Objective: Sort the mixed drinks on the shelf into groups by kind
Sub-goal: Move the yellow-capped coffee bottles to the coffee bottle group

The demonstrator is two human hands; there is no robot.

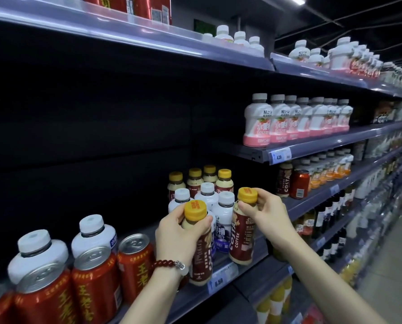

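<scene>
My left hand (176,235) grips a brown Costa coffee bottle (201,258) with a yellow cap by its neck, near the front edge of the grey shelf (249,256). My right hand (267,211) holds a second Costa coffee bottle (242,235) just under its yellow cap, slightly tilted, its base at the shelf lip. Behind them stand three white-capped bottles (207,195) with purple labels, and further back several more yellow-capped coffee bottles (224,182). Red herbal tea cans (134,260) and two white bottles (94,235) fill the shelf at lower left.
Pink-and-white fruit drink bottles (296,120) line the shelf above right. To the right, another Costa bottle (284,178) stands beside a red can (300,183) and orange-labelled bottles. A price tag (216,280) sits on the shelf lip. The aisle floor runs along the right.
</scene>
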